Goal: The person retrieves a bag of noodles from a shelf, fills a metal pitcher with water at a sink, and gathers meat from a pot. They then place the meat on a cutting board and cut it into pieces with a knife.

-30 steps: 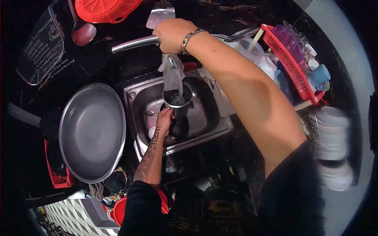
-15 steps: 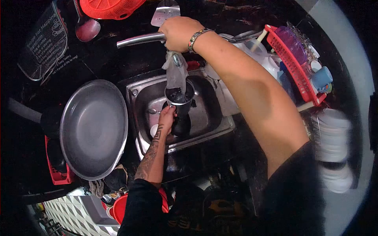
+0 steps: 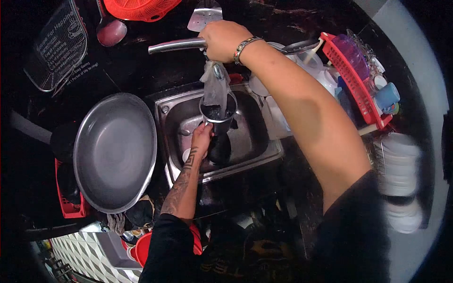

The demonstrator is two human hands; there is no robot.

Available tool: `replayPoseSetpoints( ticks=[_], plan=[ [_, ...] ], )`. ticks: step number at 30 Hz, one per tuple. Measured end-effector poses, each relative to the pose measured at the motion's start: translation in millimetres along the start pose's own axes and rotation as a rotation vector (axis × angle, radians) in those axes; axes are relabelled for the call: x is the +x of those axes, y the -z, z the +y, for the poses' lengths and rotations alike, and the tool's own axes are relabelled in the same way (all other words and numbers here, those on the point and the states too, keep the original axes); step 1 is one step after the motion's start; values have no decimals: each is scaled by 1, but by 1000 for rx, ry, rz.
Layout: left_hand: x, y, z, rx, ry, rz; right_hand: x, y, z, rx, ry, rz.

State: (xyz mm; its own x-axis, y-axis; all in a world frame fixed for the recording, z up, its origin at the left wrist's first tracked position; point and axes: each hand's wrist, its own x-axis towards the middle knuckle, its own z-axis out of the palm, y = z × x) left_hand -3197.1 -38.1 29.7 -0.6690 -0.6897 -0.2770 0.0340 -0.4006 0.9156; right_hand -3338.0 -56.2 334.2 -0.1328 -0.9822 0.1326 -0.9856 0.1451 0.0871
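My left hand (image 3: 202, 136) is closed round the handle of a dark metal mug (image 3: 222, 121), held upright over the sink (image 3: 252, 162). A pale, translucent wrap (image 3: 215, 89) hangs from the tap's outlet, and its lower end reaches into the mug's mouth. Something glints inside, but I cannot make out the water level. Higher up, my right hand (image 3: 225, 40) grips the top of the tap (image 3: 179, 45), whose metal tube sticks out to the left. The fingers hide the part they hold. Below the mug, a small white cup (image 3: 188, 154) sits in the basin, partly behind my left wrist.
A large grey pan (image 3: 115, 153) stands left of the sink. On the right are a red dish rack (image 3: 351, 78) with a blue cup (image 3: 387, 95) and stacked white dishes (image 3: 398, 160). A spatula (image 3: 205, 16), a ladle (image 3: 112, 33) and a red basket (image 3: 139, 7) lie at the back.
The whole view has shifted slightly, so most things appear a little further right. Both hands keep their holds on the mug and the tap.
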Motion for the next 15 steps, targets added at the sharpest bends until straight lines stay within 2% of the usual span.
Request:
replayPoseSetpoints(
  ticks=[7, 9, 12, 15],
  plan=[
    [0, 0, -3, 8, 22, 29, 1, -5, 2, 6, -9, 7],
    [-2, -1, -3, 19, 1, 23, -1, -7, 4, 48, 38, 122],
    [-4, 0, 0, 47, -1, 17, 2, -4, 2, 2, -7, 8],
    [-3, 0, -4, 26, -19, 18, 0, -3, 1, 15, -18, 8]
  ],
)
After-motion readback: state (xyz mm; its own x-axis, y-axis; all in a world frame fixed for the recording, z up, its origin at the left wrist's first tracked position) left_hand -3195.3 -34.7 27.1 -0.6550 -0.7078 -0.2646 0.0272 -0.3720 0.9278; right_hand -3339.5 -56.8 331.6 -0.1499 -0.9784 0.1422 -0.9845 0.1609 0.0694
